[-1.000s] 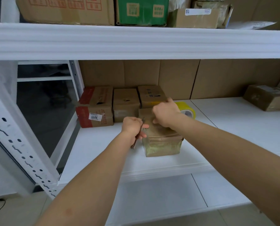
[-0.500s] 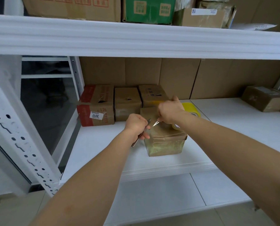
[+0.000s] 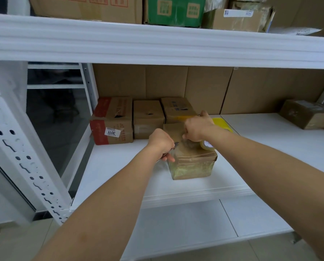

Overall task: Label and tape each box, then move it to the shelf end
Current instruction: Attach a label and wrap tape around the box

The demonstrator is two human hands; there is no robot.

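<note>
White metal shelf [image 3: 119, 166] bearing a brown tape-wrapped cardboard box [image 3: 192, 162] near its front edge. Left hand [image 3: 162, 143] grips a thin metal blade [image 3: 173, 146] at the box top; right hand [image 3: 196, 128] grips a clear tape roll [image 3: 206, 145] resting on the box.

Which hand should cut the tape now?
Probably the left hand: it grips the blade right beside the tape stretched over the box. The right hand is busy holding the tape roll.

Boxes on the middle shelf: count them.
5, perhaps more hidden: three in a row at the left end, one under the hands, one far right.
</note>
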